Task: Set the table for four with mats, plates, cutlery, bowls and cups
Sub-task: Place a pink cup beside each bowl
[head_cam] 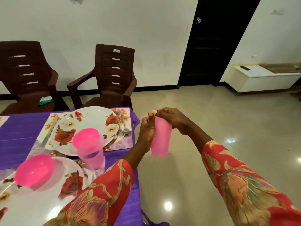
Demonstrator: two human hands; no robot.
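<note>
1. Off the desk's (pixel 19 128) right edge, over the floor, both hands hold a pink cup (pixel 161 139) upright in the air.
2. Left hand (pixel 146 129): its grip lies along the cup's left side, fingertips pinching near the rim.
3. Right hand (pixel 171 119): its grip is curled over the top, pinching the rim. Whether this is one cup or a nested stack I cannot tell.
4. On the desk, the far mat (pixel 123 144) carries a plate (pixel 91 118), cutlery on both sides and a bowl (pixel 86 136).
5. A second cup (pixel 91 154) stands between the two plates; a second bowl (pixel 35 170) sits on the near plate (pixel 70 181).
6. Step in hand, as I judge it: placing cups.
7. Next move calls for carrying this cup left over the desk and setting it down upright beside a plate, clear of the bowls.
</note>
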